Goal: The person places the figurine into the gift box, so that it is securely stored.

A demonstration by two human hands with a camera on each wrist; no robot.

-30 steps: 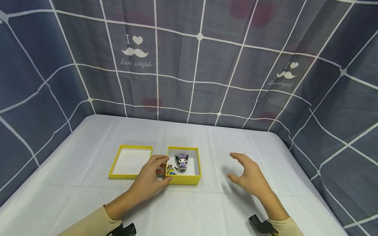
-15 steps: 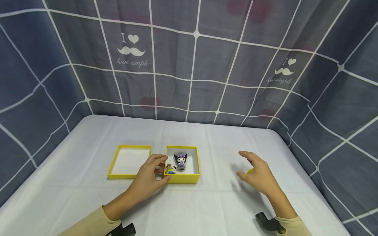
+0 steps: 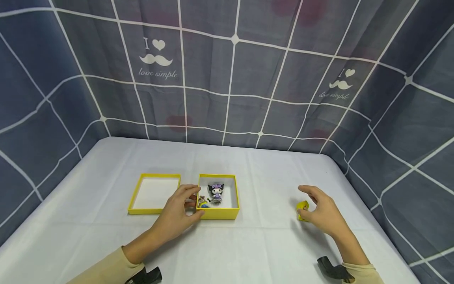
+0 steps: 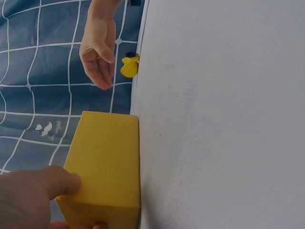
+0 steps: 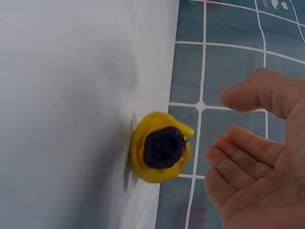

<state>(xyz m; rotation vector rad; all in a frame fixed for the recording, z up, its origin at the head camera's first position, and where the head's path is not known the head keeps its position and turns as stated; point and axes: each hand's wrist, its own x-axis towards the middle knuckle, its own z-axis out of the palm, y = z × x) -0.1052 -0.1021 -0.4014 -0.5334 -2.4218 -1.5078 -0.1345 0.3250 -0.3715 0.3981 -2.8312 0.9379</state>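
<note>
Behind, "love simple" curtain (image 3: 209,75); left hand's (image 3: 175,215) grip on box (image 3: 218,214), right hand (image 3: 324,213) loose near toy (image 5: 162,148).

Left sleeve (image 3: 110,268): plain beige, long, cuff ending near the wrist.
Right sleeve (image 3: 363,274): same beige; short length in frame.
Left wrist unit (image 3: 146,276): black, angular, partly cut off by the frame edge.
Right wrist unit (image 3: 332,269): black, bent form, blunt end, beside the cuff.
Left hand (image 3: 179,211): bare.
Right hand (image 3: 324,211): bare.
</note>
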